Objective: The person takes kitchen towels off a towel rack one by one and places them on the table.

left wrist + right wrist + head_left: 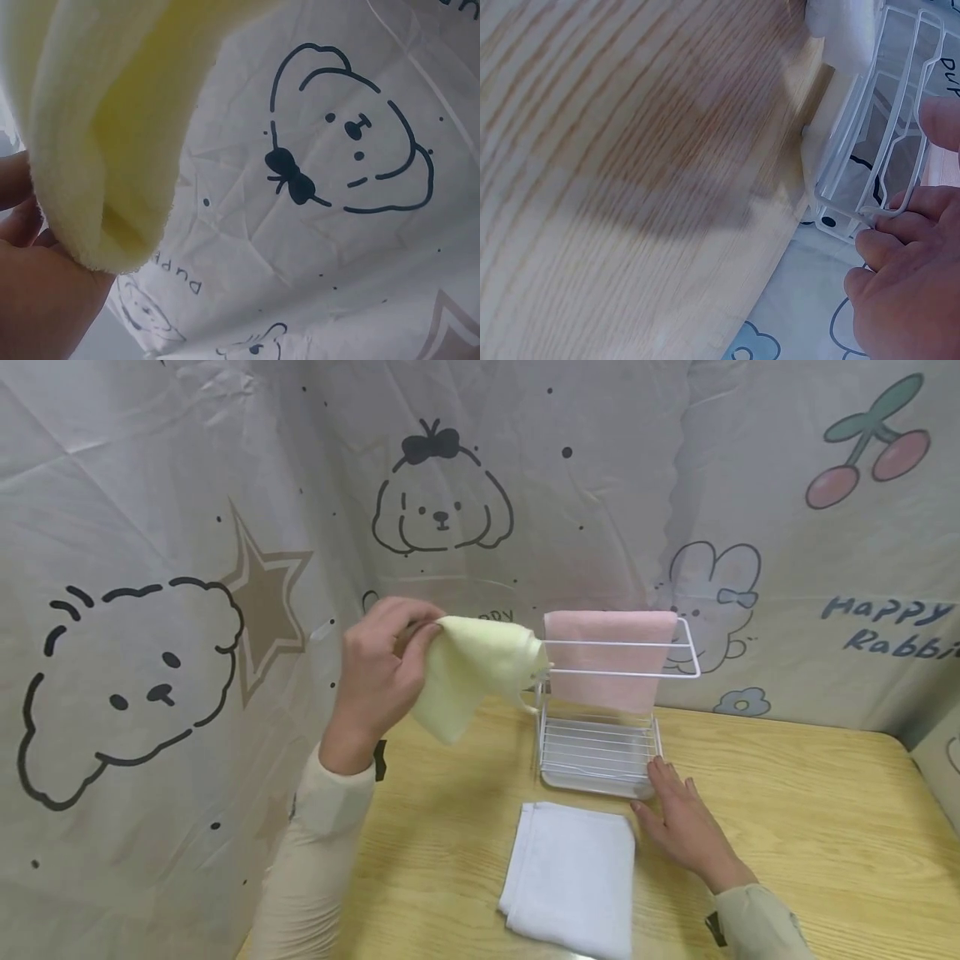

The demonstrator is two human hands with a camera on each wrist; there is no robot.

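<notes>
My left hand (pixel 381 672) pinches a pale yellow towel (pixel 472 664) by its left edge, raised above the table. Hanging folded, the towel (pixel 112 135) meets the left end of the upper bars of a white wire rack (pixel 600 747); whether it loops over a bar I cannot tell. A pink towel (pixel 609 660) drapes over the rack's rear upper bar. Down at the rack's right front corner, my right hand (pixel 686 822) holds the side, and its fingers (pixel 877 247) bend at the wire in the right wrist view.
In front of the rack, a folded white towel (pixel 573 877) lies flat on the wood-grain table (pixel 810 810). A shallow white tray (pixel 596 783) forms the rack's base. Printed curtain cloth (pixel 600 485) stands behind the table and along its left side.
</notes>
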